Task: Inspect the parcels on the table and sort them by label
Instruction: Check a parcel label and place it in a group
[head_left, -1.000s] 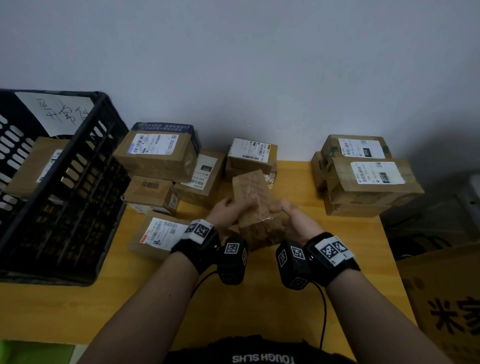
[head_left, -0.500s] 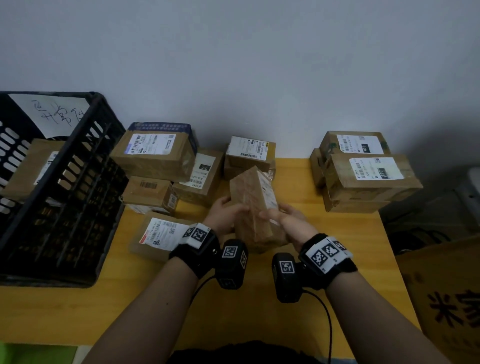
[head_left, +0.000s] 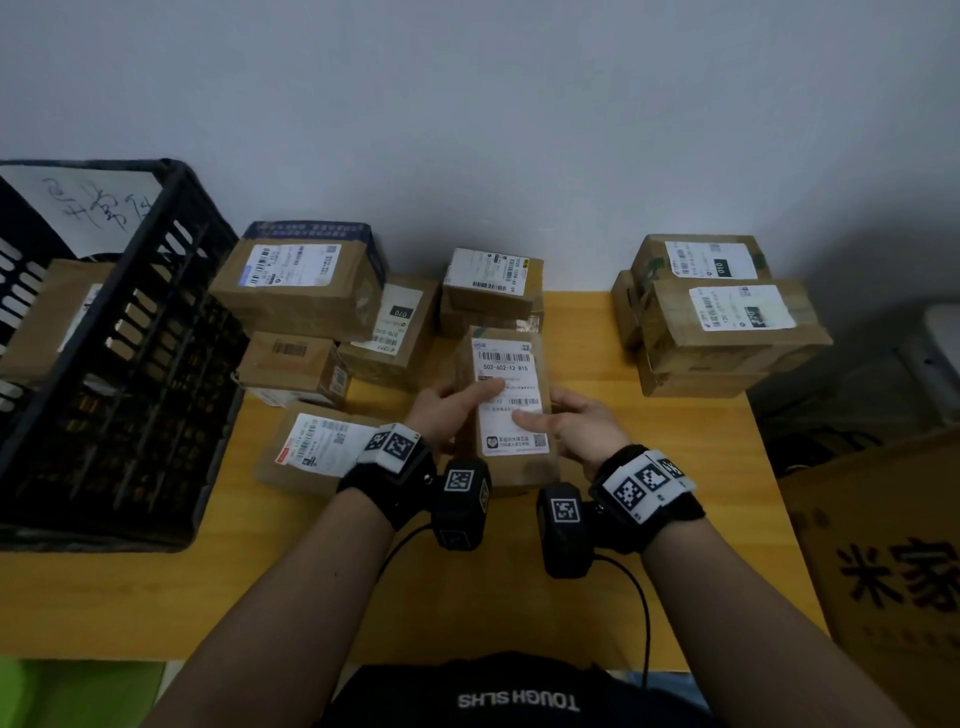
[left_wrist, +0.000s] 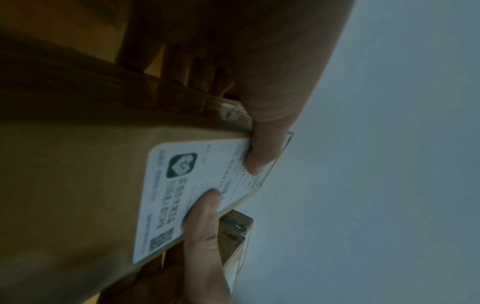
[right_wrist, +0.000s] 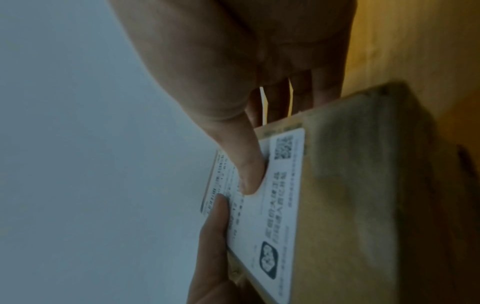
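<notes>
Both hands hold one brown cardboard parcel (head_left: 501, 405) above the middle of the yellow wooden table (head_left: 311, 587). The left hand (head_left: 447, 410) grips its left edge, thumb laid across the white shipping label (head_left: 509, 397), the other fingers tucked behind the box. The right hand (head_left: 576, 423) grips the right edge the same way, thumb pressed on the label lower down; in the right wrist view the two thumbs nearly meet on the white paper.

Compared with half a second ago, the parcel has been turned: then it stood edge-on, its plain taped side showing and the label only a sliver on the right. Now the labelled face is tipped toward the camera, with a barcode and the number 502-602-12-815 readable. A second ago the label was not visible at all.

The other parcels have not moved. To the left, near the held one, a flat labelled parcel (head_left: 317, 447) lies on the table; beyond it sits a cluster of brown boxes (head_left: 306, 291), and a small labelled box (head_left: 491, 283) stands at the far middle. A stack of brown boxes (head_left: 722, 322) sits at the far right. A black plastic crate (head_left: 130, 364) on the left holds one parcel (head_left: 47, 322).
</notes>
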